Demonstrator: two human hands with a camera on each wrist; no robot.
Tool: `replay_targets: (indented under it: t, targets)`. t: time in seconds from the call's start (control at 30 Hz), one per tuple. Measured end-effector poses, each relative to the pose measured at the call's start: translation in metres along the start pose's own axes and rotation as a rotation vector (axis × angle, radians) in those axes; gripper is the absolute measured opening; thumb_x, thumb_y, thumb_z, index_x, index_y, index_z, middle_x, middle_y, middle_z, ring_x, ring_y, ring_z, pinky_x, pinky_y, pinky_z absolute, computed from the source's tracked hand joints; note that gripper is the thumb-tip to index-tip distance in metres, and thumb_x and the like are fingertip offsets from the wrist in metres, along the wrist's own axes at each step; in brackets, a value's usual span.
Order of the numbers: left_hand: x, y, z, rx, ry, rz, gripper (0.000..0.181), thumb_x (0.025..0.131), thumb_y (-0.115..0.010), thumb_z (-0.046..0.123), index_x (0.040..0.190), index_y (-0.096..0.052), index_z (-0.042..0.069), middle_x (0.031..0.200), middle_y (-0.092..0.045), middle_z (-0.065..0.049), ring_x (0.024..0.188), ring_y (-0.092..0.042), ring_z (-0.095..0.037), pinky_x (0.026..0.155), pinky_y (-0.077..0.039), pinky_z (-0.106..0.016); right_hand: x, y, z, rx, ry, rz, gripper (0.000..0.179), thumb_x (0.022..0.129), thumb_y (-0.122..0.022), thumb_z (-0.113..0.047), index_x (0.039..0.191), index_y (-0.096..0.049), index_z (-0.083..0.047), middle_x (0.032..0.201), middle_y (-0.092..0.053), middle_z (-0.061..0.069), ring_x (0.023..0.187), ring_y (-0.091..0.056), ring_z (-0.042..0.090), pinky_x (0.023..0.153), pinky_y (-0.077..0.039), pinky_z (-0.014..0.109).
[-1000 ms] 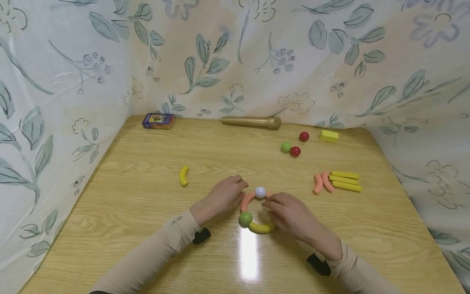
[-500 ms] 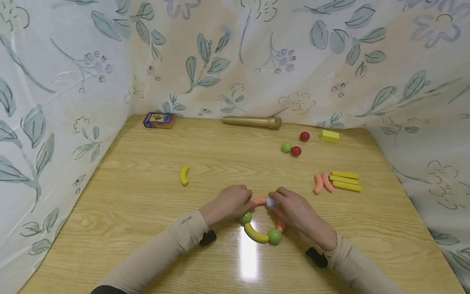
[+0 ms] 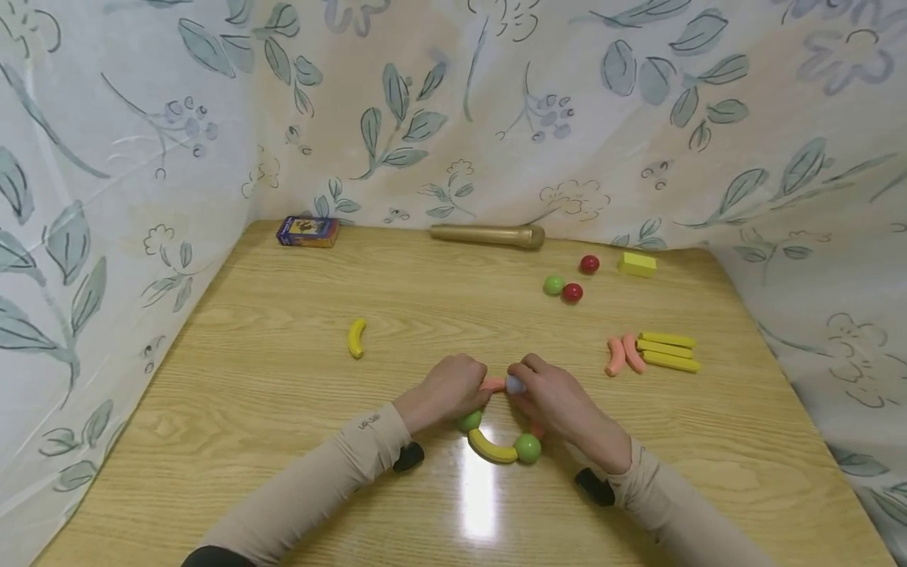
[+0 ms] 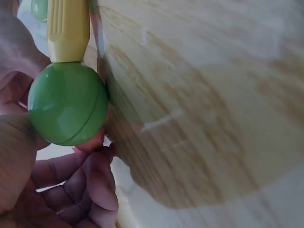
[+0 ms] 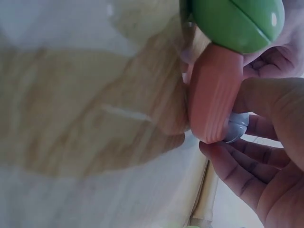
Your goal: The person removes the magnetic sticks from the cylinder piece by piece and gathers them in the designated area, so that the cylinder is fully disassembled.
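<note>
A ring of toy pieces sits between the hands in the head view: a yellow curved rod (image 3: 492,447), a left green ball (image 3: 469,420), a right green ball (image 3: 527,448), pink curved rods and a pale blue ball (image 3: 515,385). My left hand (image 3: 446,391) pinches the upper left pink curved rod (image 3: 494,383), mostly covered by fingers; the left wrist view shows the green ball (image 4: 69,103) by the thumb. With curled fingers my right hand (image 3: 563,402) grips the right pink curved rod (image 5: 216,95) where it meets the pale ball (image 5: 236,127).
Spare pink curved rods (image 3: 615,357) and yellow straight rods (image 3: 668,352) lie to the right. Behind are red balls (image 3: 572,293), a green ball (image 3: 554,285), a yellow block (image 3: 637,264), a gold microphone (image 3: 487,235) and a small box (image 3: 308,231). Left lies a yellow curved rod (image 3: 356,339).
The ring has turned and shifted, bringing the right green ball into sight at its lower right. My left hand has closed on the pink rod, and my right hand has moved onto the pale ball.
</note>
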State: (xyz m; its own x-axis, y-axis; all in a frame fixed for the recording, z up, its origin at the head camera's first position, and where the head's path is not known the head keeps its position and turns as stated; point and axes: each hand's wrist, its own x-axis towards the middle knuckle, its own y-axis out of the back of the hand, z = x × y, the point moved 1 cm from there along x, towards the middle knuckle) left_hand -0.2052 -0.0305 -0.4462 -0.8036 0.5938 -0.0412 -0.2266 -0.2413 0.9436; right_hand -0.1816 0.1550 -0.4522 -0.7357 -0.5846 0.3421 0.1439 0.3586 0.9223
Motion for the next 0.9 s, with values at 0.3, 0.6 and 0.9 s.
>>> replay_targets:
  t: [0.3,0.6,0.9]
  targets:
    - [0.001,-0.003,0.002,0.018,0.072,-0.016,0.028,0.087,-0.066,0.021,0.065,-0.050,0.013,0.058,-0.040,0.006,0.049,-0.037,-0.006,0.042,-0.031,-0.018,0.002,-0.007,0.001,-0.070,0.036,0.081,0.018,0.077,-0.078,-0.008,0.090,-0.065,-0.008,0.081,-0.057,0.002,0.057,-0.046,0.006,0.050,-0.043,0.022]
    - [-0.002,0.000,0.000,0.061,0.083,0.033,0.035,0.088,-0.065,0.023,0.060,-0.046,0.015,0.055,-0.036,0.006,0.048,-0.036,-0.007,0.041,-0.029,-0.019,0.005,-0.004,0.004,-0.098,-0.060,0.025,0.020,0.074,-0.075,-0.006,0.089,-0.062,-0.006,0.079,-0.057,0.006,0.056,-0.049,0.011,0.048,-0.046,0.027]
    - [-0.006,0.007,-0.011,-0.062,0.178,0.045,0.045,0.097,-0.055,0.043,0.063,-0.051,0.013,0.057,-0.046,0.001,0.052,-0.045,-0.014,0.047,-0.038,-0.027,0.003,0.008,0.008,-0.108,-0.082,0.022,0.030,0.077,-0.079,-0.011,0.104,-0.068,-0.003,0.091,-0.064,0.009,0.069,-0.062,0.017,0.059,-0.053,0.031]
